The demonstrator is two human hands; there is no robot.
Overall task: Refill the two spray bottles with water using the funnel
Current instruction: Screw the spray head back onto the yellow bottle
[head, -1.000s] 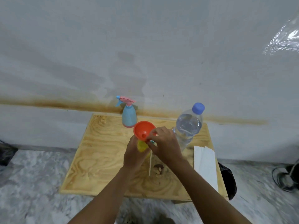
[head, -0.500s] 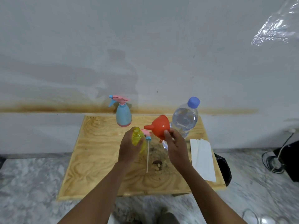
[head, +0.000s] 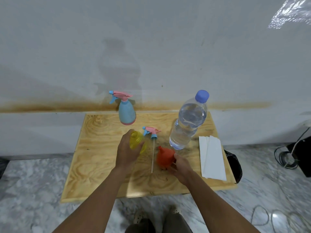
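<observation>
Two hands work mid-surface on the grainy plywood table (head: 101,148): the left hand (head: 127,151) curls round the translucent yellow spray bottle (head: 135,142), and the right hand (head: 181,165) grips the smooth orange cone-shaped funnel (head: 165,157) nearby. The pear-shaped blue spray bottle (head: 127,113) stands at the back edge, and the clear water bottle (head: 188,121) stands near the back right corner.

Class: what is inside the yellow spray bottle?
The yellow spray bottle has an open, empty neck. The left hand covers its side, so any water level is hidden.
</observation>
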